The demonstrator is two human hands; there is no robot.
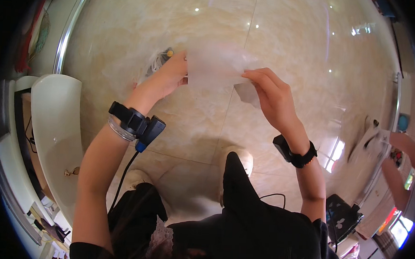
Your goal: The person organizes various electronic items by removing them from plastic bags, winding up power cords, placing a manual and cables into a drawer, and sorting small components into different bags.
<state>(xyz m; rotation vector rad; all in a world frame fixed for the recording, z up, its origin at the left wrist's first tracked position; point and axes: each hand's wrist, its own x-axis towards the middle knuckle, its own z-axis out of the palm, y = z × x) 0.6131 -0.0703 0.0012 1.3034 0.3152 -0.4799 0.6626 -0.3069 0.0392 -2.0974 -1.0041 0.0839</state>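
Both hands had pinched the same thing: a thin, translucent, whitish plastic bag or film [215, 64], stretched flat between them out in front of the body above the glossy beige marble-patterned tile floor [305, 50]. The left hand [165, 78] had its fingertips closed on the film's left edge, thumb side toward the sheet; the right hand [270, 93] had its fingers [252, 74] curled and nipped on the right edge, with a loose corner hanging just below them. Whether anything lay inside the film could not be told, since it was blurred and nearly see-through.

Farther out, each wrist wore a black strap-on device, the left one [137, 123] trailing a black cable toward the body beside a silver bangle, the right one [293, 152] sitting on the near side of the wrist. A small grey-and-white bundle with a yellow tip [160, 57] lay on the floor just behind the left hand. Left of that stood a white curved counter [53, 121], and at far right another person's arm [400, 160] reached over a cluttered surface.

As a judgement, the grip was light and only at the edges, so the slick film could slip from one pinch and sag, or tear if the hands pulled apart too hard. The dangling cable might also snag the left arm.
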